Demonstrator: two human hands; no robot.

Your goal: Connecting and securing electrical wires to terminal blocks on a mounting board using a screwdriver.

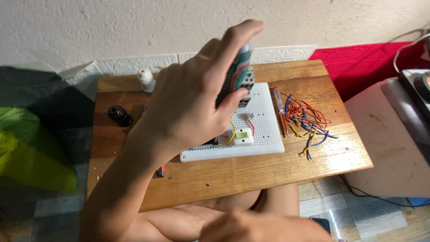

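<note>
Nearest to the lens, low in the view, the right hand (251,226) rests over the person's bare crossed legs; it is blurred and I cannot tell whether it is closed or holds anything. Above it the left hand (192,98) is raised over the small wooden table (251,172), fingers curled loosely around a tall grey and green block (242,67) with terminal screws, thumb on the near side, index finger reaching over its top. That block stands at the far edge of a white perforated board (264,123) lying in the middle of the table. On the board's near part sits a pale switch (243,136), with yellow and red leads running to it. Just right of the board lies a clear-handled screwdriver (280,105), and beside it a loose tangle of wires (309,123) in red, orange, yellow and blue. Left, well apart, lie a black round holder (119,115) and a white ceramic holder (146,79) near the wall.
</note>
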